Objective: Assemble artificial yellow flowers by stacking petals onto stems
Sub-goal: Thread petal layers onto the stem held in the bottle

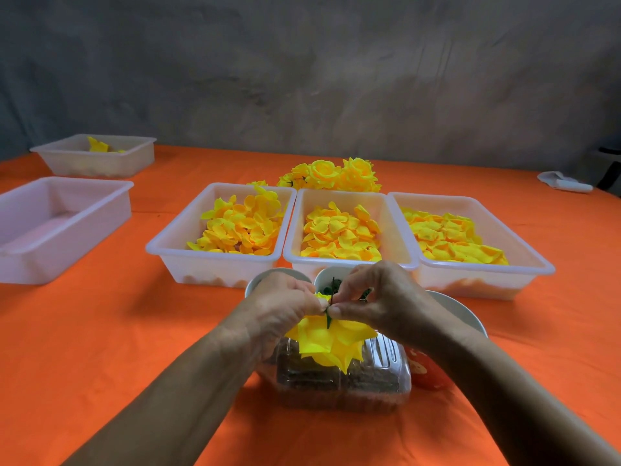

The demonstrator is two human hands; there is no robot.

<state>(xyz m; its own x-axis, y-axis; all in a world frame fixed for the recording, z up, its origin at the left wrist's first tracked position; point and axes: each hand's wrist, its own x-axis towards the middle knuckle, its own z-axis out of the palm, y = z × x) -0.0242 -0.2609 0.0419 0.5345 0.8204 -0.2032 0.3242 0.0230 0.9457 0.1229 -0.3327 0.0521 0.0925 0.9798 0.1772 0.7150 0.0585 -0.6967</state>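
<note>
Both forearms enter from the bottom corners of the frame and converge at lower centre, wrists raised above the orange table [100, 331]. The left hand [282, 304] has its back turned up, fingers curled inward and pinching the top of a yellow flower [327, 344] whose petals hang down below the knuckles. The right hand [379, 301] meets it from the right, thumb and forefinger pressed together on a thin green stem [331, 306] that rises upright between the two hands, its lower end slanting across the petals. The fingertips of both hands are just beside each other at the stem.

Directly beneath the flower sits a clear plastic container [379, 375] with dark contents. Behind the hands are white bowls [450, 306]; the middle one holds green pieces, partly hidden by the fingers. A red object [425, 369] shows under the right wrist.

Across the middle of the frame three white trays stand side by side, touching: the left tray [174, 250], the centre tray [396, 223] and the right tray [524, 250], each filled with loose yellow petals [339, 233]. Behind them, at centre, lies a heap of finished yellow flowers [332, 174]. At the left edge is a bare white tray [67, 223], and in the upper left a further tray [97, 159] holding a few yellow pieces.
</note>
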